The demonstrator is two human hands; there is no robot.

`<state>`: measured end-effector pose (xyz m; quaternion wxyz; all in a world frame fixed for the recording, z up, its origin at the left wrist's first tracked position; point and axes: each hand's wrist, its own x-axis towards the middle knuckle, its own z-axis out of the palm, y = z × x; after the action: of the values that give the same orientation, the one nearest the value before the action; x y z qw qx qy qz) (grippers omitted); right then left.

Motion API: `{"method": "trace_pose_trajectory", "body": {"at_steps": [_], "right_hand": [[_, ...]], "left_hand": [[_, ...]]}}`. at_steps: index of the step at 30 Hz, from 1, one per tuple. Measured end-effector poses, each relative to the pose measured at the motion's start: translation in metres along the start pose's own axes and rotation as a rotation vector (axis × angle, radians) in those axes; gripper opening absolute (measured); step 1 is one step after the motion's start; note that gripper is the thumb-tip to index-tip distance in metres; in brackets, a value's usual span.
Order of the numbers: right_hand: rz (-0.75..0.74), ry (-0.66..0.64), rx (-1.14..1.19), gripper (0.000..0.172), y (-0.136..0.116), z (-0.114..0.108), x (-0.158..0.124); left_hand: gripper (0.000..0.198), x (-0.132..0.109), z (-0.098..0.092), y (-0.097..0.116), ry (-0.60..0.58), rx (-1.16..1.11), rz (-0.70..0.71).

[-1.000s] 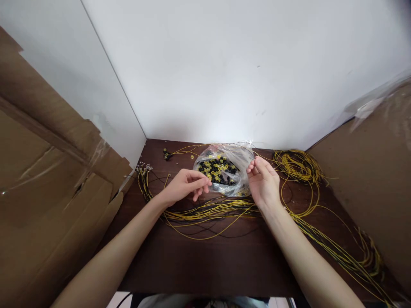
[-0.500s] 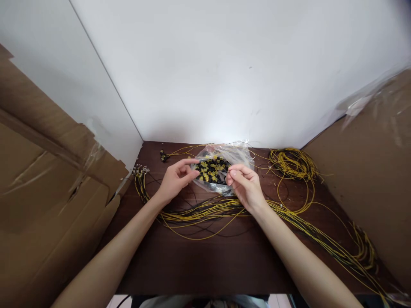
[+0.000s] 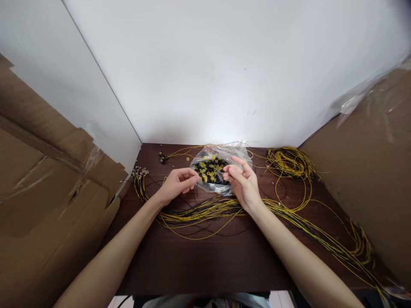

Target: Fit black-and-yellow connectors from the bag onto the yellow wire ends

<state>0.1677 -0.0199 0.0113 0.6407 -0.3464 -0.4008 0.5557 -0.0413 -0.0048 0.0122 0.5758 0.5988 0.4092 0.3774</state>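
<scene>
A clear plastic bag (image 3: 208, 160) full of small black and yellow parts (image 3: 210, 170) lies at the back of the dark wooden table (image 3: 205, 256). My left hand (image 3: 175, 185) pinches the bag's near left edge, fingers curled together. My right hand (image 3: 242, 182) pinches the bag's near right edge with thumb and forefinger, the other fingers raised. A bundle of yellow and black wires (image 3: 205, 209) runs across the table just below both wrists.
A coil of yellow wires (image 3: 289, 161) lies at the back right, and more wires (image 3: 340, 250) trail to the front right. Wire ends with terminals (image 3: 139, 173) lie at the left. Cardboard (image 3: 48, 188) lines the left side, a brown panel (image 3: 369, 171) the right.
My right hand moved left from the bag's right side to its near edge. My left hand shifted slightly along the bag's left edge. The bag's mouth has been drawn narrower.
</scene>
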Motion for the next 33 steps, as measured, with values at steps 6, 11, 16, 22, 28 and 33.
{"method": "trace_pose_trajectory", "body": {"at_steps": [6, 11, 16, 22, 28, 33], "right_hand": [[-0.166, -0.046, -0.413, 0.018, 0.007, -0.003, -0.002], [-0.222, -0.198, -0.716, 0.02, 0.009, 0.005, -0.01], [-0.208, -0.257, -0.769, 0.014, 0.01, 0.006, -0.013], [-0.224, -0.283, -0.785, 0.011, 0.01, 0.005, -0.013], [-0.301, -0.269, -0.825, 0.009, 0.004, 0.006, -0.012], [-0.311, -0.144, -0.719, 0.01, -0.001, 0.001, -0.007]], "left_hand": [[0.021, 0.003, -0.002, -0.001, 0.074, -0.243, 0.04], [0.02, 0.0, 0.004, 0.004, 0.064, -0.283, 0.051], [0.018, -0.003, 0.012, 0.002, -0.016, -0.283, 0.06], [0.016, -0.005, 0.02, -0.002, -0.063, -0.281, 0.049], [0.017, -0.004, 0.023, 0.002, -0.016, -0.359, 0.087], [0.015, 0.002, 0.015, 0.004, 0.274, -0.558, 0.149]]}}
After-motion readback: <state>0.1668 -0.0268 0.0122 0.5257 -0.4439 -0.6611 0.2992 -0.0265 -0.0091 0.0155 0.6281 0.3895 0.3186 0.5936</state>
